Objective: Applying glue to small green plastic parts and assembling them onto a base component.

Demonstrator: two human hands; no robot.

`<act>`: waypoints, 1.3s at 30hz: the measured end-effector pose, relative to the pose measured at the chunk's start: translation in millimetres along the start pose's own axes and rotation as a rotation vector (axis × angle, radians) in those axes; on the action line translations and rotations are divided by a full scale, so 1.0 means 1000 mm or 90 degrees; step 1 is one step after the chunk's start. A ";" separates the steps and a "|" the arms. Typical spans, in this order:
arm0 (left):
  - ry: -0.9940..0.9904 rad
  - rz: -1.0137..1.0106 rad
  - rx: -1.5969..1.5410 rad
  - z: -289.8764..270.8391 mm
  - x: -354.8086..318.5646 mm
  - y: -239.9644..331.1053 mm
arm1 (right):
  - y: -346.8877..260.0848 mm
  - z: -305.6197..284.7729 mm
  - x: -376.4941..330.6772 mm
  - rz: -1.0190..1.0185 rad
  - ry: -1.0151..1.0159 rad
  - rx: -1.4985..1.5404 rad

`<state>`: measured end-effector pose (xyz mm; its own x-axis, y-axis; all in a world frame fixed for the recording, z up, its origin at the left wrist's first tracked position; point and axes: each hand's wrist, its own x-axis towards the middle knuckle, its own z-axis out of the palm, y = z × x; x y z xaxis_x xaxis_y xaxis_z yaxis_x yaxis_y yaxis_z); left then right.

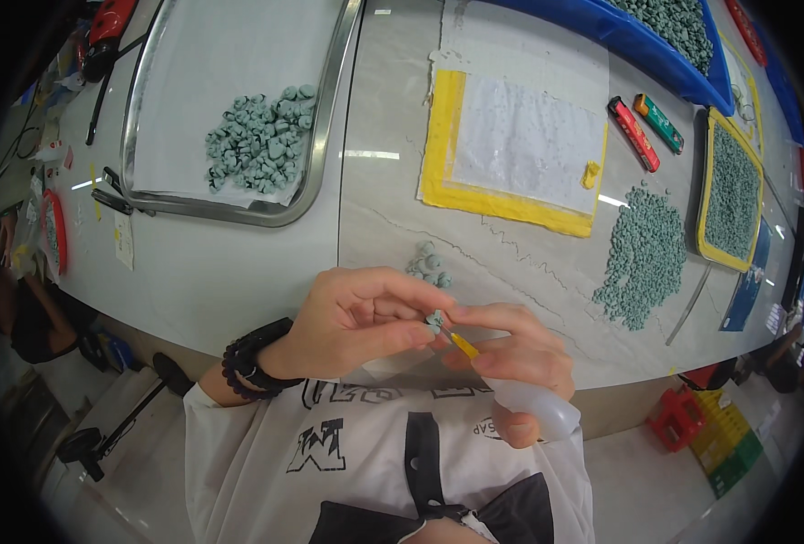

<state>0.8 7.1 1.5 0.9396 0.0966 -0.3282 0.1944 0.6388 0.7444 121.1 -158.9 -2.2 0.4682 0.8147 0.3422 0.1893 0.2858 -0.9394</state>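
My left hand [356, 319] pinches a small grey-green moulded piece [435, 319] between thumb and fingertips, just above the table's near edge. My right hand [515, 349] grips a translucent squeeze bottle [533, 405] whose yellow nozzle [463, 344] points up-left and touches the piece. A few more of the same grey-green pieces [429, 266] lie on the table right behind my hands. A dark beaded bracelet and a black band sit on my left wrist [252, 361].
A metal tray [238, 210] lined with white paper holds a heap of grey-green pieces [261, 140]. A yellow-edged white mat [511, 145], a loose pile [645, 257], a yellow tray [733, 190] and blue bins [642, 41] of pieces lie right. Two lighters [647, 127] rest beside the mat.
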 end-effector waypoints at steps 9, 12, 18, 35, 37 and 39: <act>0.004 -0.008 0.013 -0.001 -0.001 0.000 | 0.000 -0.001 0.001 -0.003 0.017 0.005; 0.004 -0.015 0.018 -0.001 -0.001 0.001 | 0.000 -0.001 0.001 -0.008 0.022 0.011; 0.003 -0.013 0.018 -0.001 -0.002 0.000 | 0.000 -0.002 -0.001 0.003 0.007 0.007; -0.010 -0.048 0.042 -0.003 -0.003 0.007 | -0.002 -0.010 -0.005 -0.021 0.034 -0.033; -0.007 -0.044 0.036 -0.003 -0.003 0.007 | 0.002 -0.009 -0.001 -0.043 0.018 -0.030; -0.004 -0.042 0.035 -0.003 -0.003 0.007 | 0.005 -0.007 0.002 -0.088 -0.015 -0.025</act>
<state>-1.8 13.3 6.1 0.9262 0.0505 -0.3736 0.2706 0.6013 0.7519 128.4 -159.6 -6.1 0.4150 0.7803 0.4678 0.2842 0.3772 -0.8814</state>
